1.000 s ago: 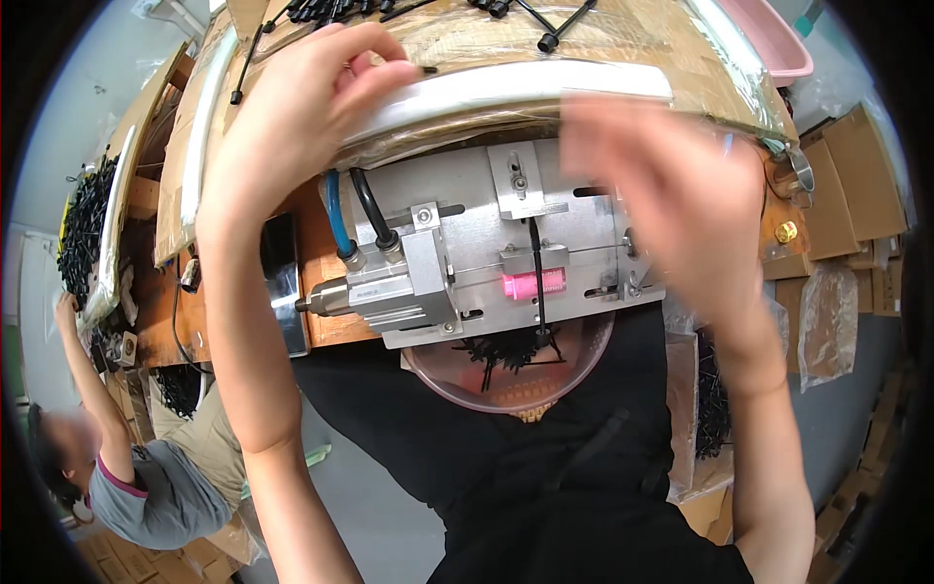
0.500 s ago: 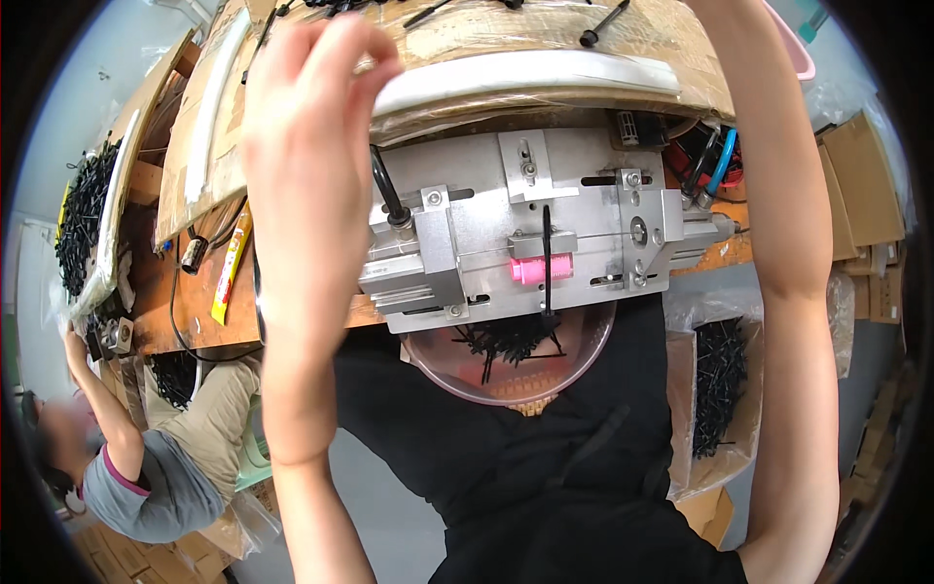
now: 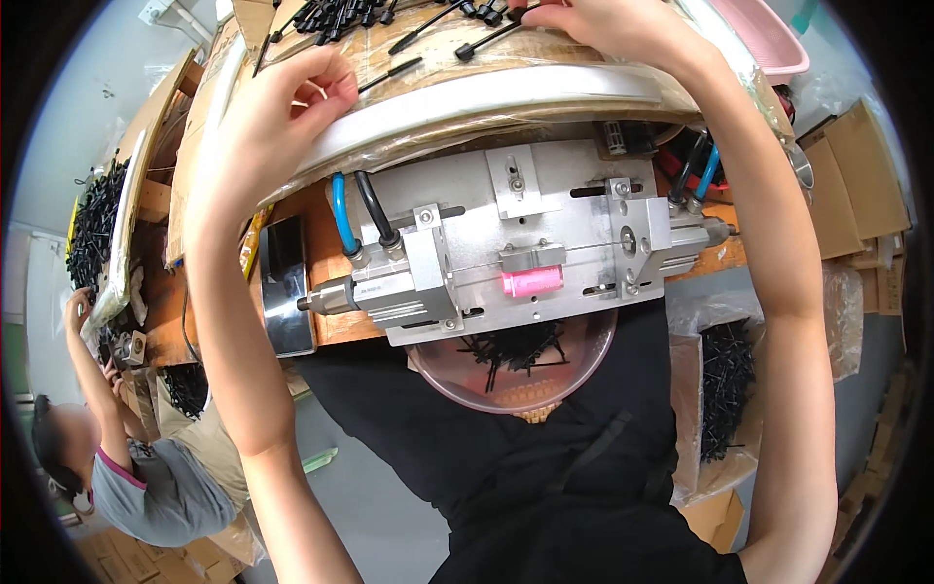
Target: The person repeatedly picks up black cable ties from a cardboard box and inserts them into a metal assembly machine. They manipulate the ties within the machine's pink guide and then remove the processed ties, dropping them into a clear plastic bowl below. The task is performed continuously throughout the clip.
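At the far cardboard-covered surface, my left hand (image 3: pixel 297 107) is closed, thumb and fingers curled together. A thin black rod (image 3: pixel 394 72) sticks out from its fingertips toward the right. My right hand (image 3: pixel 608 27) reaches in from the right, fingertips pinched on a black rod with a thick head (image 3: pixel 491 37), the head pointing left and nearer to me. Below both hands stands a metal clamping fixture (image 3: pixel 486 209) with a cylinder at each side. A pink cylindrical piece (image 3: pixel 533 282) sits at its middle, with no rod across it.
More headed black rods (image 3: pixel 341 19) lie on the cardboard (image 3: pixel 438 63), behind a white padded edge (image 3: pixel 506 90). Under the fixture a clear pink bowl (image 3: pixel 486 397) holds rods. A box of rods (image 3: pixel 725 389) stands right. A phone (image 3: pixel 285 292) lies left; a co-worker (image 3: pixel 161 487) sits beyond.
Both hands have moved: the left back to the left, the right down into view onto a headed rod. The rod that lay across the pink piece is gone from the fixture.
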The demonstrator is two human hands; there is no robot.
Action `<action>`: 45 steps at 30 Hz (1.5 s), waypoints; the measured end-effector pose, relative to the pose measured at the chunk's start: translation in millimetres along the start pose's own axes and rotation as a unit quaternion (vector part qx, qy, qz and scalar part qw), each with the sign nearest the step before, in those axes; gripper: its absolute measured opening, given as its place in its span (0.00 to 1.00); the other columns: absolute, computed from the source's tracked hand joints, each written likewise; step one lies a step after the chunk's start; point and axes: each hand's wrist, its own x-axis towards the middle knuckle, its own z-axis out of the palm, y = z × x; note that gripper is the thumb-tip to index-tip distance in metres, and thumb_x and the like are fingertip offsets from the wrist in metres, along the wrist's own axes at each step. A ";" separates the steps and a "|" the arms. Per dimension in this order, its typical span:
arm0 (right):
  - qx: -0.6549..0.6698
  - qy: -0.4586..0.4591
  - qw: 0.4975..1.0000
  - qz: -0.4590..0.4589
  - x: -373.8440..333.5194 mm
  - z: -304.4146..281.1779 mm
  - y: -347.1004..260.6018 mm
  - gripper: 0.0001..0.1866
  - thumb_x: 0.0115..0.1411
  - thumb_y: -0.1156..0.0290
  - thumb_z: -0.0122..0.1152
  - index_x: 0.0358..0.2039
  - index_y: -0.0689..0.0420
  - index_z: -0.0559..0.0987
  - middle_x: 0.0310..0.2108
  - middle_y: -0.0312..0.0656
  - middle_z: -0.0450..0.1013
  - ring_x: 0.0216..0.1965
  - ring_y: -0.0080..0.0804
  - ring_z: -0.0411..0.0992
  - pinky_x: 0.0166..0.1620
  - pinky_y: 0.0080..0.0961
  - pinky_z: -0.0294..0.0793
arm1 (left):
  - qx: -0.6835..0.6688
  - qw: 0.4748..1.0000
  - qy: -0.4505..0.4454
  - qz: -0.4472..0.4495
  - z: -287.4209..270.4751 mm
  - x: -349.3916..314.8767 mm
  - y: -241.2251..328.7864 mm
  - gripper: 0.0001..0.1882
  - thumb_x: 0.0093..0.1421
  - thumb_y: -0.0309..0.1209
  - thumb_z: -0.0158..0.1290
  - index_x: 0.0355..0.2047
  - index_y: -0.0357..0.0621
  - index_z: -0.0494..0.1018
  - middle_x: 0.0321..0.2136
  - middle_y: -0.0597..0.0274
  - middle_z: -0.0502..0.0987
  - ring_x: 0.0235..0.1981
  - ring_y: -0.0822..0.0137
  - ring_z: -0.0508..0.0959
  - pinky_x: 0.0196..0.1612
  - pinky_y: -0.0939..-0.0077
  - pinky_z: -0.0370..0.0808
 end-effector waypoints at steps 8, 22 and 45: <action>0.031 0.008 0.996 0.079 -28.3 -11.9 -14.1 0.12 0.60 0.72 0.59 0.44 0.57 0.80 0.34 0.47 0.79 0.37 0.38 0.78 0.42 0.32 0.75 | -0.030 0.998 -0.048 0.012 -25.2 -41.3 -5.3 0.17 0.57 0.14 0.51 0.46 0.38 0.76 0.46 0.61 0.76 0.46 0.70 0.75 0.51 0.79 0.71; 0.369 0.315 0.867 0.117 -118.5 -28.1 -53.2 0.12 0.66 0.71 0.56 0.45 0.67 0.75 0.30 0.51 0.78 0.29 0.31 0.80 0.18 0.13 0.74 | 0.021 0.991 0.122 0.060 151.3 -153.3 127.2 0.35 0.46 0.18 0.53 0.59 0.27 0.65 0.35 0.56 0.70 0.35 0.60 0.72 0.42 0.69 0.73; 0.238 0.116 0.961 0.081 -220.1 89.7 -151.5 0.37 0.46 0.84 0.69 0.59 0.68 0.69 0.28 0.44 0.76 0.21 0.30 0.72 0.27 0.29 0.74 | -0.057 0.989 0.133 -0.014 124.6 -161.4 145.1 0.36 0.44 0.15 0.62 0.57 0.27 0.68 0.44 0.48 0.75 0.41 0.55 0.74 0.44 0.67 0.73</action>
